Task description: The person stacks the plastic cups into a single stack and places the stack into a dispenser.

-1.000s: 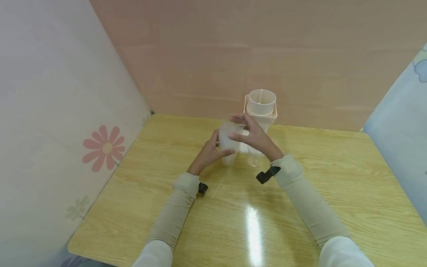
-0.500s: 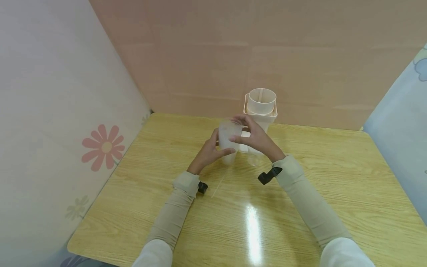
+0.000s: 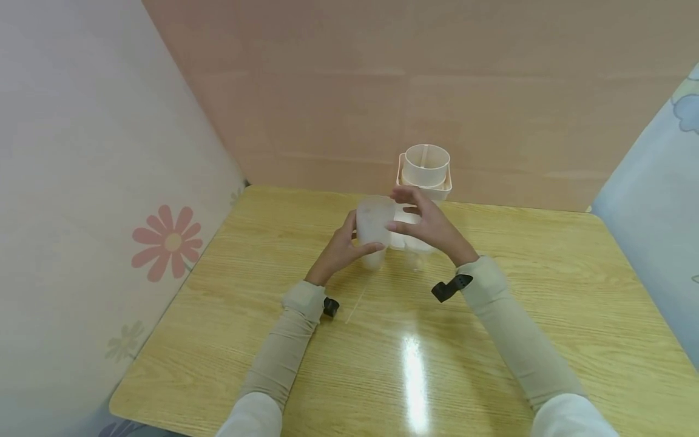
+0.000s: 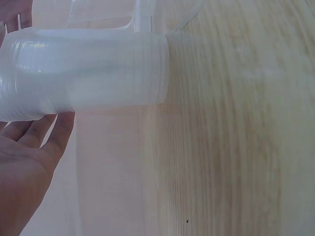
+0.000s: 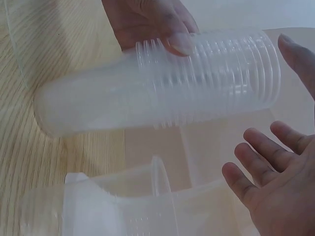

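A stack of nested clear plastic cups stands upright near the middle of the table, their ribbed rims bunched at the top in the right wrist view. My left hand grips the stack from the left, thumb across its near side. To the right of the stack, my right hand is spread with fingers and thumb apart, holding nothing. In the right wrist view its fingers are clear of the rims. Just behind the right hand is a pale cup dispenser with a round tube in a square collar.
A clear cup sits low by the dispenser. A thin pale strip lies on the wooden table. The back wall rises directly behind the table, with a flowered panel on the left.
The top cup has come down into the stack, which looks shorter. My right hand has let go of the rim and moved away to the right. The left hand stays in place.
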Demonstrator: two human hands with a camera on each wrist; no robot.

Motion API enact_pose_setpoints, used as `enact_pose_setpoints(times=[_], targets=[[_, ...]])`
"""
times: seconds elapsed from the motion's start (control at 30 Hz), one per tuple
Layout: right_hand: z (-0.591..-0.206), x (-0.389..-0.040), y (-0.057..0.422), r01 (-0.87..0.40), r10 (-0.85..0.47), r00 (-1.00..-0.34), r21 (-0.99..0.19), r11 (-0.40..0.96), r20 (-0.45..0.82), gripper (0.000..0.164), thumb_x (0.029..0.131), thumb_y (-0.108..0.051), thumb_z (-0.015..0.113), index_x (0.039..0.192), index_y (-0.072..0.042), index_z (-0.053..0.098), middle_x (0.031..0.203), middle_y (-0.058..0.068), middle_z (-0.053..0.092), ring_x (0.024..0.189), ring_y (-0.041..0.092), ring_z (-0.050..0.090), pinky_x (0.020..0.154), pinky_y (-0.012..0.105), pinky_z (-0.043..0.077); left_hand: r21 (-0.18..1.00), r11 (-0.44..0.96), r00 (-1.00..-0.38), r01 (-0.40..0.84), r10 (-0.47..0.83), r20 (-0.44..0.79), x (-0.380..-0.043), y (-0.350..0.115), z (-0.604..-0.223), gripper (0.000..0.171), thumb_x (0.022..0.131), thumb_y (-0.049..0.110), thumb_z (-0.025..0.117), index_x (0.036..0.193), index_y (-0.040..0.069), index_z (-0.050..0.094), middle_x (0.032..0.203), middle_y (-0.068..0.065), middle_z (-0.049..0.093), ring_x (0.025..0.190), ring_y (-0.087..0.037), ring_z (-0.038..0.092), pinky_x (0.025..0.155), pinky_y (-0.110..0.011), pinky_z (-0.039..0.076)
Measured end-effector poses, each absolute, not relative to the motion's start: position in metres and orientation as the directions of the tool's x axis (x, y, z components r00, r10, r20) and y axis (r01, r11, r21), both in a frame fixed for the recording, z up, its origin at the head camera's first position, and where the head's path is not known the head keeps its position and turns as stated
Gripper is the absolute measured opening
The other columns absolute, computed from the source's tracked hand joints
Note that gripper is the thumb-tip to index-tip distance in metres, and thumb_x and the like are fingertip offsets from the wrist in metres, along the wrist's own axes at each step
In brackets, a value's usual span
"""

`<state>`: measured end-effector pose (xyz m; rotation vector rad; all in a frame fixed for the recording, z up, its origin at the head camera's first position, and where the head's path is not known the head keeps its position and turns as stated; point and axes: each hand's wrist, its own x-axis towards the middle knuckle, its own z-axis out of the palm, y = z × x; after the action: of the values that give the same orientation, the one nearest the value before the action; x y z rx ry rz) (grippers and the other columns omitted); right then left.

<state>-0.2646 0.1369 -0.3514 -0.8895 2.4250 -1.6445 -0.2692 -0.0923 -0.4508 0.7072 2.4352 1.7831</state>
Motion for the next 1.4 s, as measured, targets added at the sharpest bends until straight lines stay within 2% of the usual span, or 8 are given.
enact_pose_setpoints(times=[0.17,0.37,0.7,1.13,1.4], targets=[[-0.364,-0.273,0.147,-0.417,-0.482,-0.837,-0.871,0.260,0.257,0.075,0.088,-0.005,0.076,0.150,0.001,0.034,0.147,0.022,0.044,0.138,0.038,0.039,0.113,0.052,0.031,0.917,0.219,-0.893,0.332,0.385,0.232,-0.269,-0.092,-0.450,0.092,0.088,0.040,0.078,0.157,0.021,0.021,0.143,-0.003,0.048,0.121,-0.022,0.055,0.093,-0.045,0.052],[-0.377,-0.280,0.158,-0.436,-0.471,-0.836,-0.863,0.255,0.283,0.073,0.088,-0.008,0.077,0.149,-0.005,0.037,0.147,0.018,0.046,0.137,0.032,0.041,0.113,0.049,0.033,0.921,0.222,-0.899,0.321,0.377,0.223,-0.268,-0.091,-0.450,0.091,0.087,0.039,0.078,0.156,0.023,0.022,0.141,-0.005,0.049,0.120,-0.026,0.056,0.090,-0.047,0.053],[-0.380,-0.275,0.171,-0.455,-0.462,-0.835,-0.847,0.276,0.299,0.075,0.087,-0.012,0.079,0.149,-0.006,0.037,0.146,0.019,0.046,0.137,0.033,0.041,0.113,0.051,0.033,0.917,0.235,-0.903,0.323,0.368,0.224,-0.268,-0.090,-0.451,0.091,0.086,0.041,0.079,0.156,0.024,0.023,0.140,-0.003,0.050,0.119,-0.025,0.057,0.091,-0.047,0.053],[-0.387,-0.267,0.186,-0.421,-0.438,-0.859,-0.852,0.310,0.265,0.076,0.089,-0.014,0.077,0.151,-0.007,0.034,0.147,0.015,0.047,0.136,0.031,0.043,0.112,0.051,0.033,0.919,0.248,-0.909,0.306,0.364,0.205,-0.266,-0.092,-0.449,0.088,0.087,0.037,0.079,0.155,0.023,0.024,0.141,-0.005,0.050,0.121,-0.026,0.055,0.093,-0.050,0.052],[-0.394,-0.263,0.197,-0.399,-0.401,-0.879,-0.858,0.324,0.258,0.076,0.089,-0.015,0.077,0.151,-0.006,0.034,0.147,0.017,0.046,0.135,0.035,0.042,0.112,0.052,0.033,0.910,0.268,-0.910,0.315,0.359,0.209,-0.268,-0.092,-0.450,0.093,0.084,0.049,0.079,0.155,0.023,0.024,0.142,-0.007,0.050,0.122,-0.027,0.055,0.094,-0.050,0.051]])
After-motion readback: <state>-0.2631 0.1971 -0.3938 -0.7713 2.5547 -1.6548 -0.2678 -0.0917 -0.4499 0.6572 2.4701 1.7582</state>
